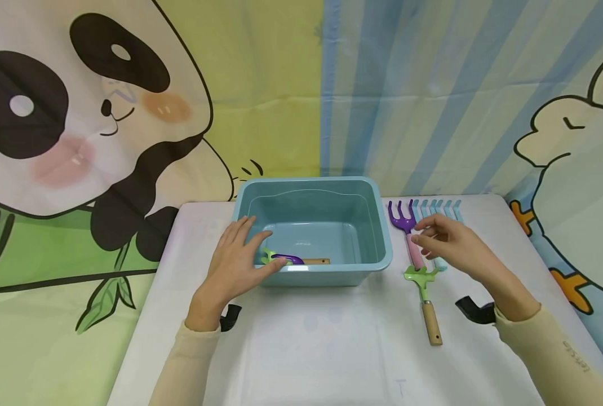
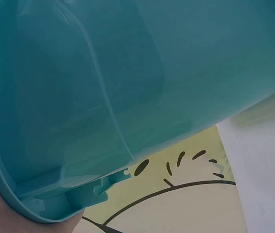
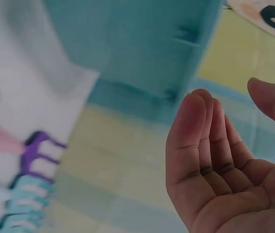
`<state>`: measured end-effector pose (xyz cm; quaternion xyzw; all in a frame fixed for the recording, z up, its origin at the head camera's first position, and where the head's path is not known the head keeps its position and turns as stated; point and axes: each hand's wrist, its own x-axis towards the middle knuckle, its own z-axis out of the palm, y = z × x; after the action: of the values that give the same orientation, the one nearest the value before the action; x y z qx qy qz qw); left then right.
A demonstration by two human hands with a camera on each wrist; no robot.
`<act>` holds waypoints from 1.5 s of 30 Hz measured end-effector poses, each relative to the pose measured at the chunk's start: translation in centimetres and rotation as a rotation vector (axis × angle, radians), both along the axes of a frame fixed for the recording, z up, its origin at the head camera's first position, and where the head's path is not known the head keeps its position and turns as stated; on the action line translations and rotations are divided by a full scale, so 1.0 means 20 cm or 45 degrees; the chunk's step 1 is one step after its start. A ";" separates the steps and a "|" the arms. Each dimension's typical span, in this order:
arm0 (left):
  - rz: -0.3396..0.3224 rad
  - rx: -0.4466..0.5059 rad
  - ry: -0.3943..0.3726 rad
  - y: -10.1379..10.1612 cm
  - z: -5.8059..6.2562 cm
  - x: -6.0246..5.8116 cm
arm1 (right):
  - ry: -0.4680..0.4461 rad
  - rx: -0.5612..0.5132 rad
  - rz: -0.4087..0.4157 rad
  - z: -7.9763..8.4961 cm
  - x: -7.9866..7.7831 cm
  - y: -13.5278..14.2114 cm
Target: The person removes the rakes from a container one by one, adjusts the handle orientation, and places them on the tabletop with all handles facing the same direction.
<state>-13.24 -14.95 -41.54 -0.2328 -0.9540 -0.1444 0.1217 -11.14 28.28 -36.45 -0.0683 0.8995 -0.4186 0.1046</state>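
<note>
A blue-green plastic bin [image 1: 301,276] stands on the table, its outer wall [image 2: 176,63] filling most of the left wrist view. My left hand [image 1: 238,254] lies over the bin's front left corner, fingers extended along the left rim and thumb spread at the front rim. Inside the bin, a green-headed garden tool [image 1: 269,255] and a purple-headed tool [image 1: 293,259] lie near the front wall. My right hand [image 1: 451,242], holding nothing, hovers over a purple garden fork [image 1: 403,219] with pink handle and a light blue rake [image 1: 452,210]; its fingers [image 3: 183,150] are loosely bent, thumb apart.
Nearer the front, a green hand tool [image 1: 421,276] with a wooden handle lies on the white tablecloth [image 1: 322,344], below the fork's pink handle. A printed curtain [image 1: 271,101] with cartoon animals hangs right behind the table's back edge.
</note>
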 end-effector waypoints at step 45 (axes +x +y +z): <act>0.012 -0.005 -0.007 0.00 -0.01 0.00 | -0.709 0.486 0.829 -0.29 -0.72 -1.01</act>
<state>-13.33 -14.96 -41.66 -0.2282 -0.9557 -0.1425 0.1192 -25.59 8.05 -42.22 -0.2117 0.8300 -0.1933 0.4785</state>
